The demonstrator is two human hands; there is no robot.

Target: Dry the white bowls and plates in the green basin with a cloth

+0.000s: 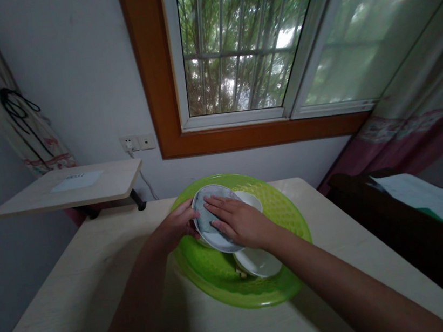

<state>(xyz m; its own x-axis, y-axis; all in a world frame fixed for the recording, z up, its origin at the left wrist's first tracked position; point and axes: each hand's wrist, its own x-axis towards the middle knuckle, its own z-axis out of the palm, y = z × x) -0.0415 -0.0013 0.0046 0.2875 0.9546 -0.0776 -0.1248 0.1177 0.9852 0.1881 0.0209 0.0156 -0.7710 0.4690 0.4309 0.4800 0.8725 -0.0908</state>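
Observation:
A white bowl is tilted up over the green tray, its inside facing me. My left hand is closed on the bowl's left rim, thumb on the near side. Inside the bowl lies a grey-blue cloth. My right hand holds this cloth pressed against the bowl, its fingers stretched across it. Two more white dishes rest in the tray: one dish behind my right hand, partly hidden, and a bowl below my right wrist. Beside that bowl is a small pale piece too small to name.
The round green plastic tray stands on a pale wooden table. At the back left, a small raised shelf bears a paper label. A wall socket, cord and barred window are behind. Papers lie on dark furniture at right.

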